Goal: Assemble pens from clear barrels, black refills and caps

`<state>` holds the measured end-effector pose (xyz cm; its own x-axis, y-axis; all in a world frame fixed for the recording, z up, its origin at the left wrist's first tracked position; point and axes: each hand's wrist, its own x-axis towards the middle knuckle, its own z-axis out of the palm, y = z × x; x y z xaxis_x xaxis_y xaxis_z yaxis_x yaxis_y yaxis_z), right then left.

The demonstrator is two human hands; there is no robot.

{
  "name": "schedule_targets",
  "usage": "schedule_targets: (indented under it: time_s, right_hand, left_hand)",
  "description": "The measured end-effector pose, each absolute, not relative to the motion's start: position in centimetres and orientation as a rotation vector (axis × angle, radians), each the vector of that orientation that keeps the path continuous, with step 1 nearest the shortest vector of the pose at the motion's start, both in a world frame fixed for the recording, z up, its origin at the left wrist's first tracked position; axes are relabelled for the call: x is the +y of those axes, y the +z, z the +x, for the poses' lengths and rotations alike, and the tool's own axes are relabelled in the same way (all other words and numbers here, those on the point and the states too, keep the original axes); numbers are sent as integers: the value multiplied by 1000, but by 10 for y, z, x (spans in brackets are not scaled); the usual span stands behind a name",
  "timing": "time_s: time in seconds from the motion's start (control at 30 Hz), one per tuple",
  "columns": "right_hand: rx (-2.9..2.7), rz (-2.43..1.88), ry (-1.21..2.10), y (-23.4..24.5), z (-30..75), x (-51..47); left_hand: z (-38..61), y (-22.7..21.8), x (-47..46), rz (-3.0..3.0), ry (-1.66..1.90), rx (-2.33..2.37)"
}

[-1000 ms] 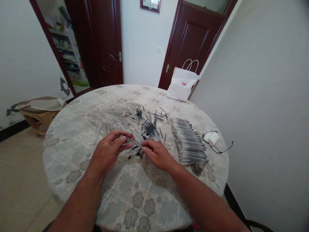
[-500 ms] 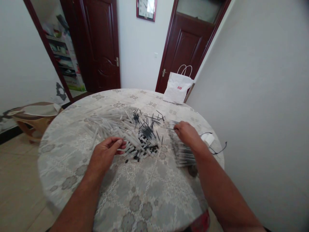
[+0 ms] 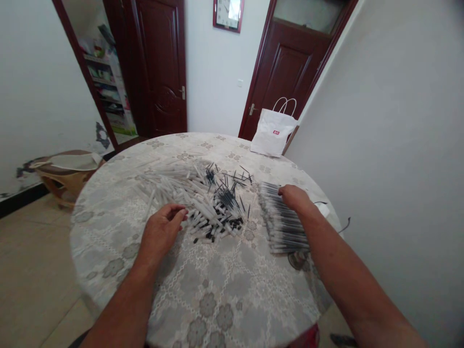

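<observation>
My left hand hovers at the near left edge of a loose pile. Its fingers are loosely curled with the thumb apart, and nothing shows between them. The pile has white pen barrels, thin dark refills and short white pieces with black ends. My right hand is over the far end of a neat row of pens. Its thumb and fingertips are pinched on a pen there, mostly hidden by the hand. The pens lie side by side, pointing left to right.
A patterned cloth covers the round table. Past the row are a white object and a dark cord. A small round brownish object touches the row's near end. A white paper bag stands at the back edge.
My right hand has moved from the row's left side with a thin pen to its far right, over the row. My left hand stays by the pile. The view has shifted slightly.
</observation>
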<state>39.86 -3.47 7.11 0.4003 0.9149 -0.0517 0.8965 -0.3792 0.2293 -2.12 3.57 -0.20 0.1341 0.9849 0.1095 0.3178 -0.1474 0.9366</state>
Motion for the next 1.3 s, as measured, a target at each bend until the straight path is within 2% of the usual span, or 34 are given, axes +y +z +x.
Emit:
schedule_targets:
  time_s: [0.23,0.47,0.6,0.83,1.3]
  right_hand:
    - [1880,2405,186,79,333,-43]
    - [2251,2283,-11,47,223,-52]
    - [2356,2276,38,33,192,-47]
    - [2282,2271,178,26,167,-31]
    - [2347,2435,79,11,169,-45]
  left_hand:
    - [-19,-1,33,1804,1032,1364]
    - [-18,-6,30,1872,1026,1326]
    - [-18,-10,29,1896,1062,1259]
    - [-14,-6,24,1915,1035,1214]
    - [-11,-9,19,1976,1008,1147]
